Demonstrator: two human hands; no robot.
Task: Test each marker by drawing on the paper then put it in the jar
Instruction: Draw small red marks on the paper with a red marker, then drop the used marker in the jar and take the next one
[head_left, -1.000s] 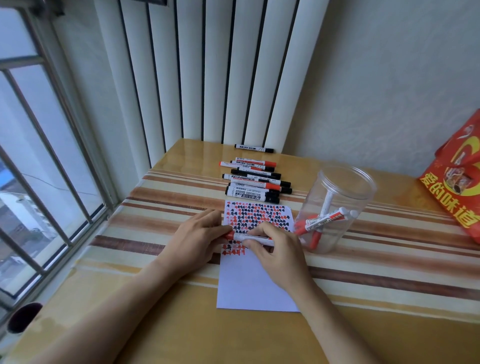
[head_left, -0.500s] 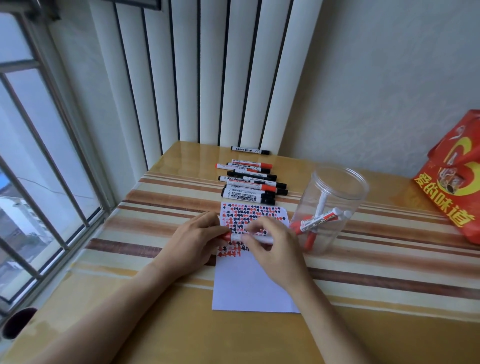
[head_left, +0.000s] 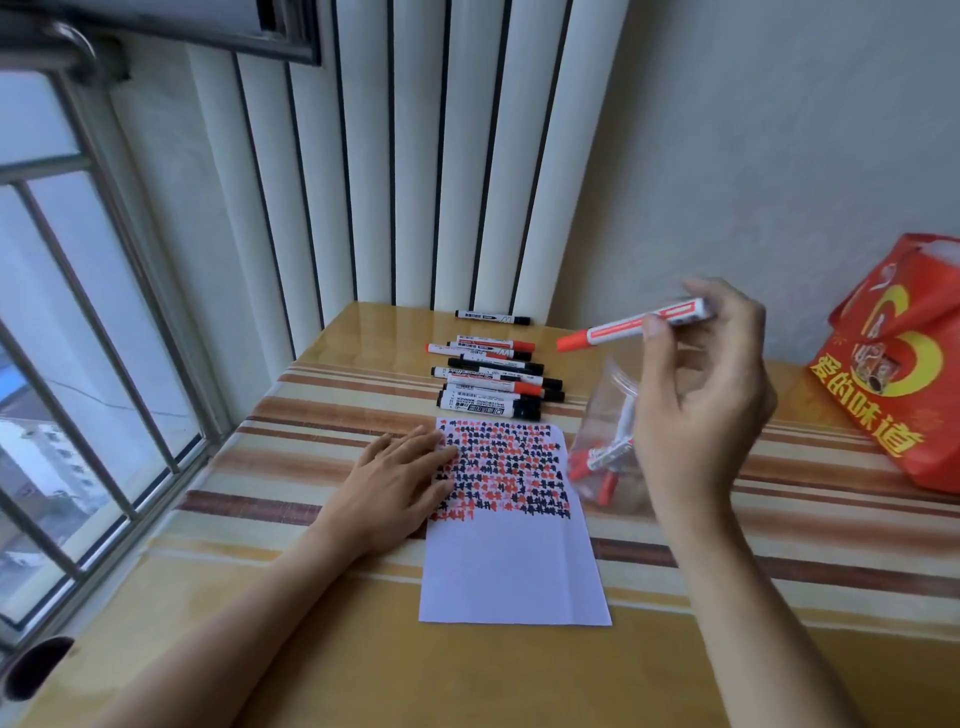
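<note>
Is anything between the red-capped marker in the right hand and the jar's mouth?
Nothing visible blocks it. The right hand holds the capped red marker raised above the clear jar, which has no lid on. That hand itself hides much of the jar's rim.

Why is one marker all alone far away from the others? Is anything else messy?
One black marker lies apart by the blinds, behind the main bunch of markers. That bunch is loosely piled, not lined up. Otherwise nothing looks spilled or broken: the paper lies flat and the jar stands upright.
</note>
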